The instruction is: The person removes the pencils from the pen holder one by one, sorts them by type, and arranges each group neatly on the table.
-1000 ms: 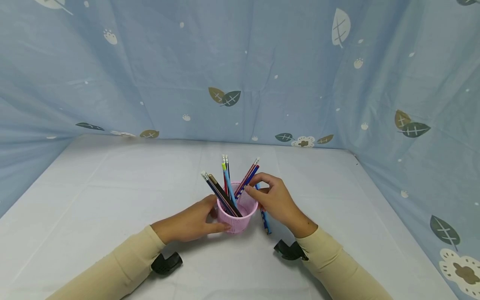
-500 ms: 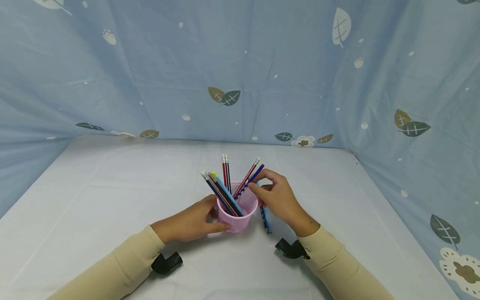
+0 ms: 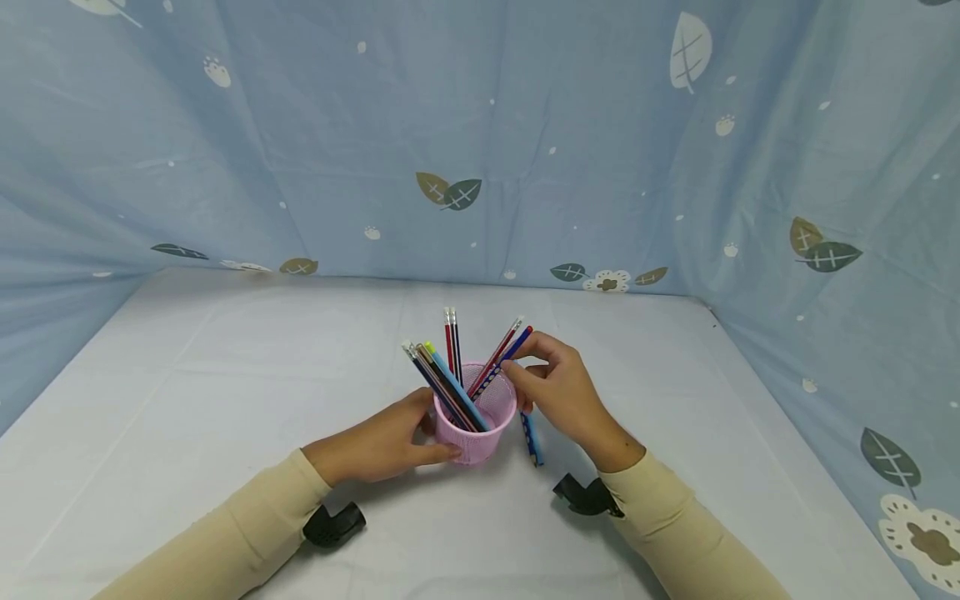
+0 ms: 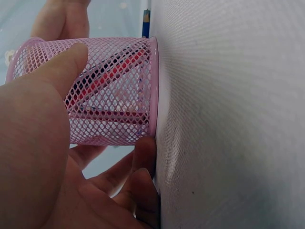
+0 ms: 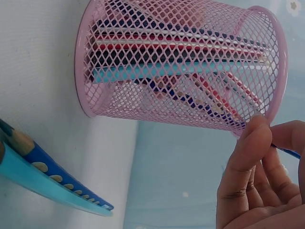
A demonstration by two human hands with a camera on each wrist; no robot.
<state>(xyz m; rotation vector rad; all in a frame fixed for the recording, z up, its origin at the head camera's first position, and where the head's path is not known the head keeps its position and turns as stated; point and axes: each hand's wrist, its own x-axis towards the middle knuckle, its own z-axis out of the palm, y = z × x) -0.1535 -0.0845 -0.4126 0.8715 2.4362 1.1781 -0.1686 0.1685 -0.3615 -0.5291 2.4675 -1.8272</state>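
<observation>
My left hand (image 3: 378, 446) holds a pink mesh pencil cup (image 3: 472, 448) upright on the table, fingers around its left side and thumb at the front. Inside lean several pencils, among them a light blue pencil (image 3: 454, 380) with a yellow end, tilted left with dark ones. Two pencils with white erasers (image 3: 453, 333) stand at the back. Thumb and forefinger of my right hand (image 3: 562, 392) pinch a dark blue dotted pencil (image 3: 519, 340) at the cup's right rim. Beside it a red pencil (image 3: 501, 346) leans right.
To the right of the cup, partly under my right hand, a blue dotted pencil (image 5: 66, 179) and a light blue one (image 5: 33, 179) lie side by side on the white tabletop (image 3: 300, 350). A blue curtain (image 3: 480, 125) with leaf prints hangs behind and at the sides.
The light blue pencil has tipped left onto the dark pencils. My right hand has moved slightly right and up, tilting the dark blue pencil further right. The left hand and cup stay put.
</observation>
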